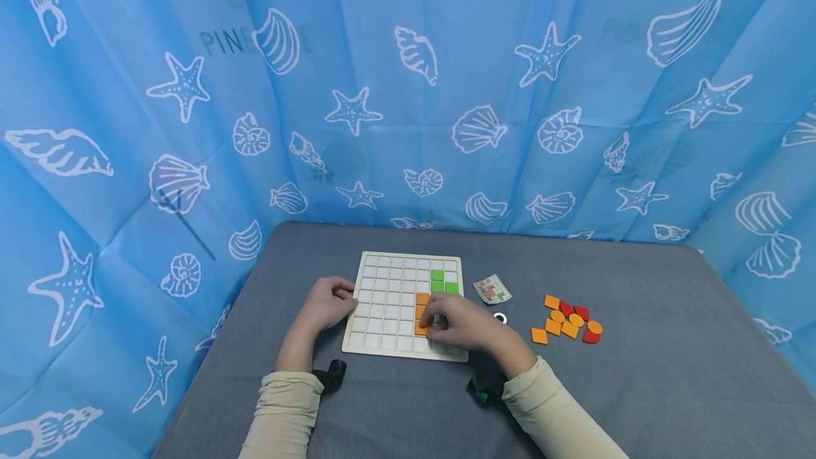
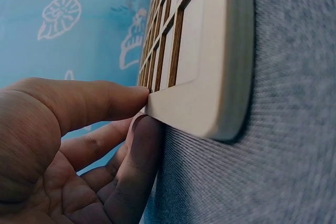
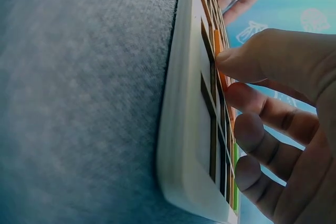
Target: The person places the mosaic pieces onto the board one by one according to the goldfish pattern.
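A pale board [image 1: 381,306] with a grid of square recesses lies on the grey table. At its left edge is my left hand [image 1: 327,303], holding the rim between thumb and finger, as the left wrist view shows the thumb [image 2: 126,103] at the frame. My right hand [image 1: 463,322] reaches over the right part of the board. Its thumb and index finger pinch an orange tile [image 3: 223,81] low over the grid. More orange tiles [image 1: 421,299] sit in a column beside it, partly hidden by the fingers. Green tiles [image 1: 437,275] fill several upper-right cells.
Right of the board lies a small card [image 1: 492,290] with a printed coloured grid. A white ring [image 1: 501,318] is just below it, near my right wrist. Farther right, loose orange and red pieces [image 1: 570,329] are spread on the table [image 1: 663,346]. A blue shell-patterned curtain [image 1: 408,91] hangs behind.
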Motion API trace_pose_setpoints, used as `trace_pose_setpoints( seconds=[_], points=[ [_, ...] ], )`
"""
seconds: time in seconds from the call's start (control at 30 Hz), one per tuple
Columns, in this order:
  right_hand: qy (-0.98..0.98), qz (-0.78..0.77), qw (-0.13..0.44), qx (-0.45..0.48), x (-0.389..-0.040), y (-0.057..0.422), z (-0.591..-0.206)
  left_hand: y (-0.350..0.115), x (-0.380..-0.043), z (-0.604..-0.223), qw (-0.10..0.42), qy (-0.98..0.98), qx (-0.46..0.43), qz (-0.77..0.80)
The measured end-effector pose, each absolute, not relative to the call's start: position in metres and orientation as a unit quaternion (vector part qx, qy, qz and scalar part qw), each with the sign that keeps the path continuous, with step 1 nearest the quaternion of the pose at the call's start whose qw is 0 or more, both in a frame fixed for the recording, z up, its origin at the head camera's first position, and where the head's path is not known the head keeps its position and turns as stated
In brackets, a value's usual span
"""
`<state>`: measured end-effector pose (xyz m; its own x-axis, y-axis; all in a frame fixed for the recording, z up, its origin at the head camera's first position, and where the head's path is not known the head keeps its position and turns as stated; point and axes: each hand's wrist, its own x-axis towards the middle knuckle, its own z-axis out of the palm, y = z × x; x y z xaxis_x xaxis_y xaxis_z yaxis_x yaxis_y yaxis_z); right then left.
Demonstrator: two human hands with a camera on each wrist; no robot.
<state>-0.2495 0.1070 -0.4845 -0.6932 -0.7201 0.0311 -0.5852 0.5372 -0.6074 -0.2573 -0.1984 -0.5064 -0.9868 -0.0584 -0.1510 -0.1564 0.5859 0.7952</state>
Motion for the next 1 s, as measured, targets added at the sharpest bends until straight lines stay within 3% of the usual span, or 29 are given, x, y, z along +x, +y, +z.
trace_pose_setpoints(
  seconds=[0.57,1.0],
  points=[
    [0.871,-0.310,0.097,-0.369,-0.250,0.119,-0.480,-0.198,-0.256,-0.506,0.053,0.887,-0.059,0.455],
    [0.897,-0.340,0.053,-0.277,-0.242,0.201,-0.476,-0.197,-0.257,-0.505,0.051,0.890,-0.055,0.450]
  ],
)
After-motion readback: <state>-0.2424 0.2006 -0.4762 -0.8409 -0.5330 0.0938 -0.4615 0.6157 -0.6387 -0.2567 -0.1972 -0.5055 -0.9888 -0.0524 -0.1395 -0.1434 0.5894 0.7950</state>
